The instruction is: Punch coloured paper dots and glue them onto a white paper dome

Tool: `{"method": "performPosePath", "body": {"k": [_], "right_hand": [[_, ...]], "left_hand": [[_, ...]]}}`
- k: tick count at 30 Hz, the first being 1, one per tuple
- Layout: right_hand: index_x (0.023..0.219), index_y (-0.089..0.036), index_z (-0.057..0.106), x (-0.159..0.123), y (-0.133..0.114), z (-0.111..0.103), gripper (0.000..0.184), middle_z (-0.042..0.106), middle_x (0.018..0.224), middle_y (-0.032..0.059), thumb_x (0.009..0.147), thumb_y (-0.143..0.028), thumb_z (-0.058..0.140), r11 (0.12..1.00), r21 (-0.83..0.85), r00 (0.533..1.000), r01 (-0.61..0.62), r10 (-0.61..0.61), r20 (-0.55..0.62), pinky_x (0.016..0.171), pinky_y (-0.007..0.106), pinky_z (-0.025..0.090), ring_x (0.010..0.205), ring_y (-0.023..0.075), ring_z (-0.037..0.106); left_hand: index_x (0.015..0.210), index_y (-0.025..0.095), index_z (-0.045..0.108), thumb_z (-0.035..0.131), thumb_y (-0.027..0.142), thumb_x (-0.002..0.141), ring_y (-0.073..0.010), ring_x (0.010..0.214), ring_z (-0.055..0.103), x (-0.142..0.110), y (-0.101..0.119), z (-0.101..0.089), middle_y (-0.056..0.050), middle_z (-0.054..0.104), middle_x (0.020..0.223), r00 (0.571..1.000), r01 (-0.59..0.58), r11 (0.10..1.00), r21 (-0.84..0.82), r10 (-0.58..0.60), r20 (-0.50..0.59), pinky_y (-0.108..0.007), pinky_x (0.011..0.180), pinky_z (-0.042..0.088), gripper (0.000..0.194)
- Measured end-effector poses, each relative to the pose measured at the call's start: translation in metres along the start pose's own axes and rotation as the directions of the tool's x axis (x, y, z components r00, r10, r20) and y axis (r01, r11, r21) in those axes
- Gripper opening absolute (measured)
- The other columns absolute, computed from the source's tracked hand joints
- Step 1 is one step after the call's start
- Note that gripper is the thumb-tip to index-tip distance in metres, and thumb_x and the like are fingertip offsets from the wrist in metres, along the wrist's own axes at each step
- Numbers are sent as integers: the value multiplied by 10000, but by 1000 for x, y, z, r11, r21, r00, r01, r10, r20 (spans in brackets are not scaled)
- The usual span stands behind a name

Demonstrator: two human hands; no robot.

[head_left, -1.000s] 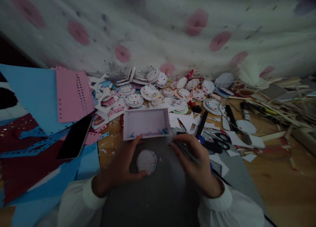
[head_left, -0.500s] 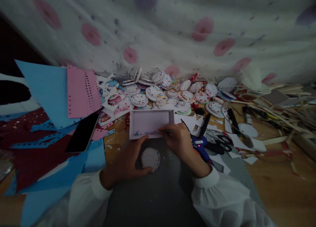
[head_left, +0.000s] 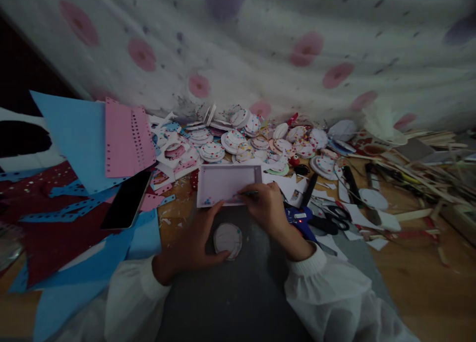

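Observation:
A round white paper disc (head_left: 227, 241) with small coloured dots along its edge lies on the grey mat (head_left: 226, 302). My left hand (head_left: 195, 248) rests beside it, thumb and fingers spread apart. Its thumb tip reaches the disc's lower edge, while the forefinger is at the front wall of a shallow white box (head_left: 200, 186). Small blue and pink beads (head_left: 207, 201) lie along the box's near side. Over the box's front right corner, my right hand (head_left: 266, 208) pinches a slim dark tool (head_left: 253, 193); its exact kind is unclear. Its tip is inside, near the beads.
Behind the box spreads a pile of bead-dotted paper discs (head_left: 233, 141). To the right are a blue glue gun (head_left: 300, 218), scissors (head_left: 338, 218), paper scraps and wooden sticks (head_left: 420, 168). A phone (head_left: 126, 200), blue sheets (head_left: 74, 139) and pink sheets (head_left: 124, 143) lie left.
My right hand has moved left from beside the box to over its front right part, bringing the slim tool inside. My left hand has stayed by the disc. The view has shifted slightly.

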State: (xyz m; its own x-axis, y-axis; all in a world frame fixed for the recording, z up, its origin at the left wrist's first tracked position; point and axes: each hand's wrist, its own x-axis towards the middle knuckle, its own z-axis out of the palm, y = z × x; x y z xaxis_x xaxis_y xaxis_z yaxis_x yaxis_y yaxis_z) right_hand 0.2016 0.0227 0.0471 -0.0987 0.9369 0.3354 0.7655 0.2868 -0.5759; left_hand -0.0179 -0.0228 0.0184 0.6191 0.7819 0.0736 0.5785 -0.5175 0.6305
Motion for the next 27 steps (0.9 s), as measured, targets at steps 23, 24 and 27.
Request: {"method": "performPosePath", "body": {"k": [23, 24, 27], "right_hand": [[821, -213, 697, -76, -16, -2, 54, 692, 681, 1, 857, -214, 656, 889, 452, 971, 76, 36, -235, 614, 327, 422, 622, 168, 618], [824, -214, 696, -77, -16, -1, 53, 693, 687, 1, 859, -219, 656, 887, 458, 973, 69, 42, -227, 618, 328, 421, 630, 170, 620], [831, -214, 695, -78, -16, 0, 52, 696, 707, 3, 864, -234, 660, 871, 488, 975, 57, 57, -216, 625, 329, 426, 654, 176, 628]], "left_hand": [[915, 212, 644, 577, 147, 886, -151, 882, 611, 11, 3, 11, -17, 642, 908, 976, 27, 839, -544, -141, -169, -250, 790, 492, 98], [904, 210, 642, 585, 138, 876, -149, 872, 611, 11, 3, 11, -15, 641, 899, 975, 24, 836, -548, -141, -173, -246, 779, 492, 97], [869, 205, 636, 598, 124, 860, -143, 835, 612, 10, 3, 11, -10, 638, 863, 973, 8, 832, -555, -135, -188, -241, 751, 491, 91]]}}
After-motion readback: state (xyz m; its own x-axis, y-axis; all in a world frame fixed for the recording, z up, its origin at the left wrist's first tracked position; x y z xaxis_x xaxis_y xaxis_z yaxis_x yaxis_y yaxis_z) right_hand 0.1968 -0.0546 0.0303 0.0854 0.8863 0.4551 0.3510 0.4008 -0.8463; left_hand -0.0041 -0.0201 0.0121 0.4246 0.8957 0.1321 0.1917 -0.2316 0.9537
